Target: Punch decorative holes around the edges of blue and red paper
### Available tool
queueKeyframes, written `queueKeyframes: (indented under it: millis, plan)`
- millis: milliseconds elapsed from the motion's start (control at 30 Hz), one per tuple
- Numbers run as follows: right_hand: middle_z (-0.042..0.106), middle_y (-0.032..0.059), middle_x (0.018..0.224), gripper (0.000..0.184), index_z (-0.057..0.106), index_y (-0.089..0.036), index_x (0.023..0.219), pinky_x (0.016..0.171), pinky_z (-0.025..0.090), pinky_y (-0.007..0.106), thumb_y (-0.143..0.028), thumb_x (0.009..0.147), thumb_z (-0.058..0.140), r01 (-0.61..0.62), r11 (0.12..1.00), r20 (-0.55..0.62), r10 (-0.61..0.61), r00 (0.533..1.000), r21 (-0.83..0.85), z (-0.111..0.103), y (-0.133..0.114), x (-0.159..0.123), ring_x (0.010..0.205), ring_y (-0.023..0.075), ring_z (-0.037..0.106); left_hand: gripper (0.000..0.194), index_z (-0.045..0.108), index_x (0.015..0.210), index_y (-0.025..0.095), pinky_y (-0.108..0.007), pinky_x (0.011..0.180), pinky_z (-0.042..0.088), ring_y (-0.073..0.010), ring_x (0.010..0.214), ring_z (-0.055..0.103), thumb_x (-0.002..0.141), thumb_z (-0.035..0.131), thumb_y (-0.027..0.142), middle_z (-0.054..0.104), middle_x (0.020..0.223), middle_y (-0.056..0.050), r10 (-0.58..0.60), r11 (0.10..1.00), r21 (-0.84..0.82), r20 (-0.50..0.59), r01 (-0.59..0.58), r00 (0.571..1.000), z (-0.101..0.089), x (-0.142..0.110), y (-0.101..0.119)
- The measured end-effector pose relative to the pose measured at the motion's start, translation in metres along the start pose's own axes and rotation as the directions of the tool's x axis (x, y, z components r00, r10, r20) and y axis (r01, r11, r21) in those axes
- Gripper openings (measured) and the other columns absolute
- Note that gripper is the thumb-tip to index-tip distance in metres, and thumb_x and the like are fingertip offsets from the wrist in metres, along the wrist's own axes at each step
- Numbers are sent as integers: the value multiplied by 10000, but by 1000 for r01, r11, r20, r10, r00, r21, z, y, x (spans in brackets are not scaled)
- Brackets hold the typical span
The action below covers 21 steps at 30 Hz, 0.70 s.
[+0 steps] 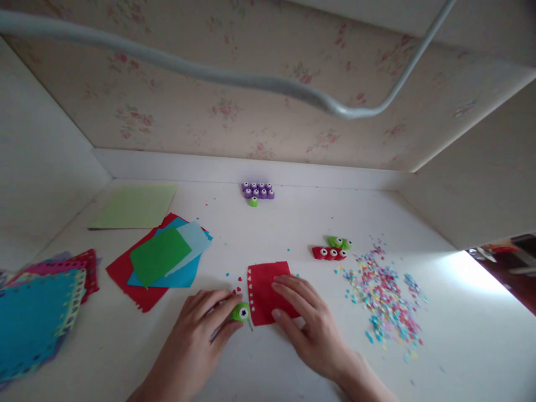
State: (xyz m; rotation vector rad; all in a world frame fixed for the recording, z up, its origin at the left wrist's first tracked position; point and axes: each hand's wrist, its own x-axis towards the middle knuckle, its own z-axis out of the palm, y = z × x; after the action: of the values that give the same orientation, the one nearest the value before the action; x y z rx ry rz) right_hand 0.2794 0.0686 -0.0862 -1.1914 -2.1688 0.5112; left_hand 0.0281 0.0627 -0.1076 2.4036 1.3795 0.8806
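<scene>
Fingers [226, 304] of the left hand [195, 332] grip a green punch [240, 312] beside the lower left edge of a red sheet [264, 293] — the right hand [316, 326] lies over the sheet's right side, its fingers spread and grasping nothing. Watching from afar, I cannot tell whether the paper's edge sits inside the punch. The sheet rests on the white surface [293, 223], a row of holes [250, 286] down its left side. I judge that a slip of the right hand could skew it — and punching too near a hole could tear the paper.
</scene>
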Motion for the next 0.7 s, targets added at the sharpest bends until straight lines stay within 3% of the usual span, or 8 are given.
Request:
queueKeyframes:
  millis: [167,467,533,600,700]
  plan:
    - [699,87,1150,313,607,-228,1277,889,568,344,-165,976,546,87,973,93,-109,990,215,10,-41,12,1029,207,647,264,581,1239,248,-326,817,571,-200,940,677,1016,492,357,713,1044,-47,52,997,-60,-57,-55,997,1,-4,10]
    - [727,32,1011,224,719,-293,1142,810,570,281,-245,996,557,-116,956,149,78,986,268,-4,-46,12,915,178,680,293,553,1228,267,-305,760,606,-201,857,710,989,524,436,732,964,-40,-13,992,-129,-78,2,997,5,-5,16]
    - [736,26,986,209,741,-306,1102,762,572,277,-268,989,569,-153,946,102,128,986,285,-14,-39,15,873,172,687,334,549,1239,267,-320,799,614,-209,898,710,978,525,474,720,1032,-53,-62,989,-141,-72,52,995,5,-6,17]
    - [744,30,971,190,760,-302,1049,744,574,302,-302,972,586,-188,952,-21,199,980,243,-28,-22,20,865,186,693,345,549,1244,268,-340,837,614,-216,938,706,973,532,481,702,1096,-63,-108,985,-143,-68,98,992,6,-8,16]
    - [756,50,988,196,777,-273,938,842,558,392,-394,918,623,-278,955,-307,298,904,107,-56,20,31,953,240,691,302,561,1235,274,-354,856,611,-215,960,700,979,542,434,694,1113,-59,-133,983,-133,-63,123,989,7,-11,12]
